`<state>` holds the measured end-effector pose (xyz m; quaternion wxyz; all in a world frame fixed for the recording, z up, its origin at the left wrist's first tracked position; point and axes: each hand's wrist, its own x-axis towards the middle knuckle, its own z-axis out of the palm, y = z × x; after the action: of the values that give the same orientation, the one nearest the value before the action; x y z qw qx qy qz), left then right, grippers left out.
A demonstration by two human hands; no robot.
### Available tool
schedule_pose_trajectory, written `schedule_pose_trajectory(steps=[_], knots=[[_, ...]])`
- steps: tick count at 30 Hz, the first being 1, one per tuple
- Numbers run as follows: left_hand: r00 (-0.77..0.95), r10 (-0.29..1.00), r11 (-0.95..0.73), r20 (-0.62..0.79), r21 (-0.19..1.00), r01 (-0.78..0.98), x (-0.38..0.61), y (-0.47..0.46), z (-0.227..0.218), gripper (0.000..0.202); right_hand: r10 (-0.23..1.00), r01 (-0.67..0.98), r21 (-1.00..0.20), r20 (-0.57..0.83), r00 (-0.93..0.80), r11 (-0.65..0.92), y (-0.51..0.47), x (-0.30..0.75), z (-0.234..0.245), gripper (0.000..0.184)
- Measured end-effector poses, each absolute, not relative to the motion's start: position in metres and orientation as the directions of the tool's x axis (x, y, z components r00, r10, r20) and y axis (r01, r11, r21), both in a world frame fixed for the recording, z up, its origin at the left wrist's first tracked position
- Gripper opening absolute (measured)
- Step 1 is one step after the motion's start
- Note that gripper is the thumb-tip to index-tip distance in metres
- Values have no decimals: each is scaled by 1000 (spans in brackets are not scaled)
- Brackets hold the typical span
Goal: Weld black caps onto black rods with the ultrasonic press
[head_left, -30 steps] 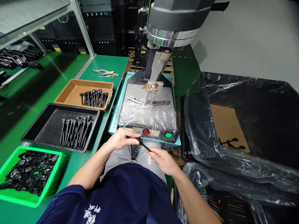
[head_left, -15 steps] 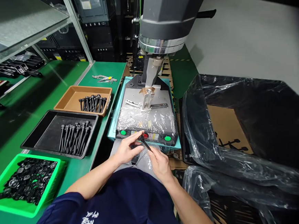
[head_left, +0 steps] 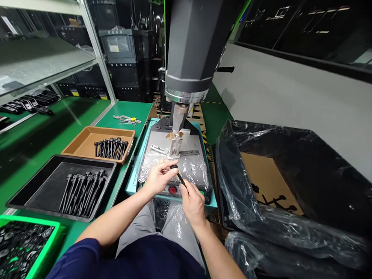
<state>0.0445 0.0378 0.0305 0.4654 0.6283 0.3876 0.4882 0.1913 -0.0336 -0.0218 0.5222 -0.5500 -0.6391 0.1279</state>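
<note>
A slim black rod with a wider head (head_left: 180,179) slants between my hands, above the front of the press base. My left hand (head_left: 157,178) pinches its head end between thumb and fingers. Lower down the shaft, my right hand (head_left: 195,204) closes its fingers on the other end. Just beyond stands a small metal fixture (head_left: 175,146) on the plastic-covered base plate (head_left: 188,165), below the press head (head_left: 191,49). A red button (head_left: 172,190) shows on the base's front, under my hands.
To the left, a brown tray (head_left: 76,141) and a black tray (head_left: 37,183) hold similar rods. A green bin (head_left: 51,249) holds small black round parts. Pliers (head_left: 126,119) lie behind. At right, a plastic-lined box (head_left: 231,177) contains cardboard and several black rods.
My view has tilted up, so the bench and press sit lower in the picture. Both hands have risen from near the button panel towards the base plate, still holding the rod.
</note>
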Motion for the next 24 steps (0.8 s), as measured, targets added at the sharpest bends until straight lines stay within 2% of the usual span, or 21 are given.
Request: schedule_pose_trajectory(steps=[3,6,9,13,19,24], knots=[[163,961,-226,223,974,-1,54,65,33,37,803,598,-712,568,181,368,-16,199,-20,35],[99,966,-237,238,971,-21,57,104,36,42,786,605,-737,550,281,299,-9,213,-29,44],[40,953,-301,300,953,39,58,144,39,41,827,550,-810,442,349,201,-16,229,-50,48],[63,942,-335,329,930,154,64,179,38,30,896,467,-880,276,348,90,-36,244,-79,48],[125,926,-378,357,881,283,75,199,28,21,916,416,-909,192,352,31,-62,254,-106,44],[150,913,-408,380,837,365,76,212,23,16,936,334,-941,68,346,-56,-73,256,-125,53]])
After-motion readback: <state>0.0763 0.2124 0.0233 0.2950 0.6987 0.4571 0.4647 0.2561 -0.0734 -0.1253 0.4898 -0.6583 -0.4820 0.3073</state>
